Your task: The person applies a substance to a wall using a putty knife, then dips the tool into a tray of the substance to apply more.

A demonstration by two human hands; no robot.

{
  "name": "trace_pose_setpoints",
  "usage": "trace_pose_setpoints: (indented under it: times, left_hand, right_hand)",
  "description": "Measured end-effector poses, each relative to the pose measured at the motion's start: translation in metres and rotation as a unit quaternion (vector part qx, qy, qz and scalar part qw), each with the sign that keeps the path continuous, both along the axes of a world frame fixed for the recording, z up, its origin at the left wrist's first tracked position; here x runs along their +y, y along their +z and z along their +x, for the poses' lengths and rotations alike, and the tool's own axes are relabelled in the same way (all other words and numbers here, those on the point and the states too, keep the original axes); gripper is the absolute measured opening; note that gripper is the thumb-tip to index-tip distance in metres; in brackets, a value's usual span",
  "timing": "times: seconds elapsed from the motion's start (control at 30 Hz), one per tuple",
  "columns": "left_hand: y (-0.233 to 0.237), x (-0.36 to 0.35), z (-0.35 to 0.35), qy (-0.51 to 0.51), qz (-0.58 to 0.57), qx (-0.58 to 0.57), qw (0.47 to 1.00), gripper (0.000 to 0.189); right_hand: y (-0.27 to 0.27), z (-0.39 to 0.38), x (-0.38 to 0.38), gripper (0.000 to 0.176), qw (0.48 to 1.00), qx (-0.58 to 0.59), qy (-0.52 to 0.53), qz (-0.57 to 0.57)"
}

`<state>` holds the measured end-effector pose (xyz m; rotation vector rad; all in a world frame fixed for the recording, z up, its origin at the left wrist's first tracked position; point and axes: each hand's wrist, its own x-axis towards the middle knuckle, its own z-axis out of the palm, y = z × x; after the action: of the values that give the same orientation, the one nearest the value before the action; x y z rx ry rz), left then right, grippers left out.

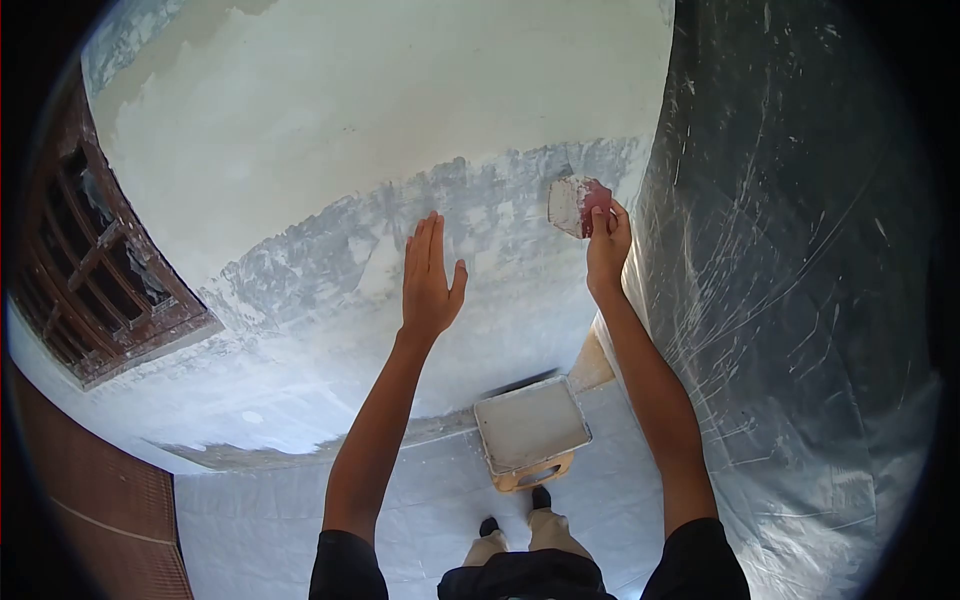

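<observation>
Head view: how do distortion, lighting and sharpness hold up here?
Head view: strong wide-angle bowing, plain in the window, with blackened corners; head view: lower wall bright and bluish, plastic sheeting on the right darker, with pale streaks; head view: left hand and right hand, gripping a putty spreader, show no obvious motion blur.

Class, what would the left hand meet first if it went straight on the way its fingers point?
The left hand would probably meet the wall first, at its patchy grey band; whether it already touches is unclear.
</observation>
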<state>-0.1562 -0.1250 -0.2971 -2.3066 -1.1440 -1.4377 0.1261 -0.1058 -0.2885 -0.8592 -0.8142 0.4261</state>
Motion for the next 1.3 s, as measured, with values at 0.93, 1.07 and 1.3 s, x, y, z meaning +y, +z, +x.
trace_pose_setpoints:
  times: [0.93, 1.07, 1.3]
  left_hand:
    - [-0.532, -0.212, 0.017, 0.091, -0.522, -0.101, 0.842, 0.077]
    - [-0.572, -0.242, 0.024, 0.100, -0.551, -0.101, 0.823, 0.084]
    - [-0.601, -0.262, 0.032, 0.092, -0.587, -0.106, 0.797, 0.095]
  right_hand:
    - [-0.538, -0.002, -0.170, 0.032, 0.851, -0.238, 0.183, -0.432]
    - [-0.562, -0.014, -0.183, 0.030, 0.830, -0.297, 0.261, -0.392]
    - [-0.579, -0.037, -0.187, 0.028, 0.798, -0.392, 0.322, -0.325]
